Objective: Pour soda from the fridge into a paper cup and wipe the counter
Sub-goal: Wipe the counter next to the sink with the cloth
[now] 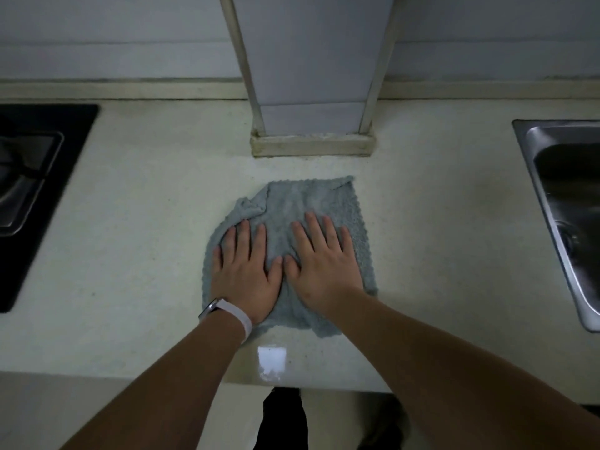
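A grey-blue cloth (311,203) lies spread on the pale counter (146,222), its far left corner bunched up. My left hand (246,271), with a white watch band on the wrist, presses flat on the cloth's left half. My right hand (324,264) presses flat on the right half, fingers straight. The two thumbs nearly touch at the middle. No soda and no paper cup are in view.
A black gas hob (35,190) is set into the counter at the left. A steel sink (565,203) is at the right edge. A tiled column (311,92) stands on the counter just beyond the cloth. A bright reflection (272,360) shines near the counter's front edge.
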Available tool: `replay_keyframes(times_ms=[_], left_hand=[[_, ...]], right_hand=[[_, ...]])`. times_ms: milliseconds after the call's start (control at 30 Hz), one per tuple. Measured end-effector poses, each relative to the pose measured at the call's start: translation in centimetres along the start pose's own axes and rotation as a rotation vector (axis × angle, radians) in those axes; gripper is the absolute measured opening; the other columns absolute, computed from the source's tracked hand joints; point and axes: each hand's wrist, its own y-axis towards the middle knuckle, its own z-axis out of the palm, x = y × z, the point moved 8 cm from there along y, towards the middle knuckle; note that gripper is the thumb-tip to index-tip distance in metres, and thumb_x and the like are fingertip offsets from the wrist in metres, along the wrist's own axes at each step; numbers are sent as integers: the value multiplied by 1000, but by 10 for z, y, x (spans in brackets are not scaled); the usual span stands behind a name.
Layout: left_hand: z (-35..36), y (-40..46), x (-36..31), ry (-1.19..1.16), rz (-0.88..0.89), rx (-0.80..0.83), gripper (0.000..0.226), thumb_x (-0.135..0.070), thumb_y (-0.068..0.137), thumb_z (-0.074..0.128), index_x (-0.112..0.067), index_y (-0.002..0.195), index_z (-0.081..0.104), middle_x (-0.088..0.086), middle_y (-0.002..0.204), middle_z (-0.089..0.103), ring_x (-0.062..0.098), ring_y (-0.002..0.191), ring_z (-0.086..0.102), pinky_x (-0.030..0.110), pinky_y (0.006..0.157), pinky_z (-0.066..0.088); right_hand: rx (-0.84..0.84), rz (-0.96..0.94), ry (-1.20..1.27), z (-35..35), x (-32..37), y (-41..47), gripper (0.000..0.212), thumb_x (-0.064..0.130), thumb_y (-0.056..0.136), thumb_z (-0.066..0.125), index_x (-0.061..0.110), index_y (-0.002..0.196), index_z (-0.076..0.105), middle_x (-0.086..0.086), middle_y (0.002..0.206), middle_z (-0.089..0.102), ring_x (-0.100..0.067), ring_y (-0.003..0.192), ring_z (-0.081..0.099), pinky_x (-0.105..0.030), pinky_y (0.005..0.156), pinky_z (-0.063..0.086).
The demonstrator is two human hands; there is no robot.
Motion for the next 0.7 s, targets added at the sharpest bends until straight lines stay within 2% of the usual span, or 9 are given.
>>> replay_keyframes(times_ms=[267, 300, 367, 433, 467, 567, 700], left_hand=[[2, -42, -12, -23, 6, 111, 76, -61, 91, 10, -21, 156, 15, 9, 164, 13, 30, 149, 10, 50, 120, 11], [-2, -42, -12, -32, 16, 115, 77, -62, 90, 12, -21, 155, 20, 9, 163, 17, 30, 148, 14, 50, 120, 13], [-15, -36, -10, -54, 39, 85, 76, -63, 89, 19, -21, 150, 34, 8, 156, 33, 29, 142, 30, 49, 115, 25], [-35, -20, -2, -94, 57, 8, 65, -59, 91, 31, -19, 138, 50, 7, 140, 53, 28, 125, 50, 45, 102, 41], [-45, -9, 2, -109, 75, -27, 56, -53, 92, 38, -18, 133, 55, 7, 132, 58, 29, 116, 55, 43, 95, 45], [-62, 26, 11, -106, 137, -30, 42, -36, 94, 50, -19, 132, 55, 7, 123, 60, 28, 108, 55, 39, 87, 47], [-59, 55, 13, -50, 266, 94, 48, -32, 93, 51, -19, 138, 49, 5, 135, 55, 28, 118, 51, 39, 92, 44]], right_hand=[[55, 27, -5, 7, -7, -48, 71, 62, 95, 12, 25, 155, 2, -3, 163, -8, -24, 148, -12, -47, 118, -7], [59, 26, -11, 5, -7, -49, 71, 62, 95, 12, 25, 155, 5, -4, 163, -5, -25, 148, -9, -48, 119, -5], [34, 3, -24, -7, -4, -45, 68, 59, 95, 19, 23, 152, 22, -8, 161, 13, -30, 147, 10, -50, 118, 10], [1, -26, -59, -27, -3, -33, 56, 52, 94, 30, 21, 139, 41, -9, 149, 36, -30, 136, 33, -46, 112, 26], [-14, -31, -66, -38, -6, -25, 49, 47, 94, 34, 20, 133, 45, -8, 141, 43, -28, 129, 40, -44, 108, 30], [-45, -25, -69, -69, -18, 7, 41, 33, 95, 37, 18, 132, 43, -5, 134, 46, -25, 123, 44, -41, 105, 34], [38, 11, -131, -80, -37, 44, 46, 24, 92, 42, 18, 138, 37, -4, 137, 45, -24, 126, 42, -42, 106, 35]])
